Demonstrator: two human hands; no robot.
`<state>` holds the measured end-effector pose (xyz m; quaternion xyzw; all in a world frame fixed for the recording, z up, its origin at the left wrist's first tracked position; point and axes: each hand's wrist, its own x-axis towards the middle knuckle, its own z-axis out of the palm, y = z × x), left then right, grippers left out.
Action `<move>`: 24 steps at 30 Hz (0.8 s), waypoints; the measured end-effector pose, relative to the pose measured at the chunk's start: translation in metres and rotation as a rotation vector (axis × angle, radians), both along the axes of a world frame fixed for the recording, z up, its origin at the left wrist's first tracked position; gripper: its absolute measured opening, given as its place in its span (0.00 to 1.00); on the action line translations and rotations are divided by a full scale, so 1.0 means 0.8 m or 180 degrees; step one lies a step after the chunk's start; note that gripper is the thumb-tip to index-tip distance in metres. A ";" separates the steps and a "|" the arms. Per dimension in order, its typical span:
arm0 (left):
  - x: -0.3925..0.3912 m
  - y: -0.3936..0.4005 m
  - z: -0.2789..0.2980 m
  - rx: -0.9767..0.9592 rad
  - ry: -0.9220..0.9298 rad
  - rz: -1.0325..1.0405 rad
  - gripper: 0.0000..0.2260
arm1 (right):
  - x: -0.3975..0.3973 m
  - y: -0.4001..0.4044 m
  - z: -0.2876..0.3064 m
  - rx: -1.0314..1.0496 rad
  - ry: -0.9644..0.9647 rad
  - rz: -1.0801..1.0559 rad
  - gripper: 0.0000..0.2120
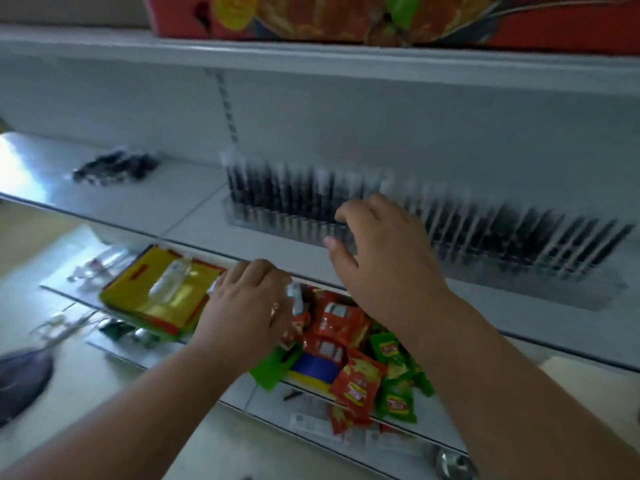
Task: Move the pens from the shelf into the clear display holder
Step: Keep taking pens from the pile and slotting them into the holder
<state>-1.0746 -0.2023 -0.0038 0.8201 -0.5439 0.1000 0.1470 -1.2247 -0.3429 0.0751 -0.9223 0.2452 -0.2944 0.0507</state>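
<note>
A long clear display holder [588, 289] stands on the white shelf [194, 199], filled with a row of upright black pens [277, 195]. A small pile of loose black pens [114, 166] lies on the shelf to the far left. My right hand [381, 251] hovers at the holder's front near its middle, fingers spread, thumb and forefinger close to the pens. My left hand [249, 299] is lower, at the shelf's front edge, curled around a blurred bundle with pale ends sticking out on both sides, which looks like pens.
On the shelf below lie red and green sachets [360, 372], yellow packets [162, 299] and a small plastic bottle [171, 277]. A red-orange box [346, 15] sits on the shelf above. A dark rounded object [20, 379] is at the lower left.
</note>
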 end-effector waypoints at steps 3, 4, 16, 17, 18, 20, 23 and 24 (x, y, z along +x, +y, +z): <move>0.039 0.060 0.002 -0.0071 -0.0070 0.0363 0.17 | 0.056 0.046 0.013 -0.0003 -0.0003 0.0302 0.14; 0.052 0.080 0.003 -0.0116 -0.0068 0.0466 0.17 | 0.073 0.063 0.016 -0.0028 0.0007 0.0373 0.15; 0.252 0.388 -0.008 -0.0073 0.0043 0.1257 0.14 | 0.345 0.326 0.009 0.0165 0.0159 0.0929 0.16; 0.265 0.405 -0.006 -0.0107 0.0033 0.1311 0.13 | 0.362 0.337 0.013 0.0207 0.0153 0.0925 0.16; 0.278 0.418 -0.002 -0.0159 -0.0011 0.1355 0.13 | 0.378 0.347 0.019 0.0237 0.0147 0.0923 0.16; 0.308 0.432 0.008 -0.0201 -0.0046 0.1383 0.14 | 0.407 0.361 0.027 0.0275 0.0136 0.0953 0.18; 0.353 0.424 0.012 -0.0167 -0.0073 0.1333 0.15 | 0.445 0.362 0.030 0.0197 0.0244 0.0980 0.19; 0.367 0.415 0.011 -0.0174 -0.0066 0.1325 0.16 | 0.457 0.357 0.029 0.0177 0.0300 0.0963 0.20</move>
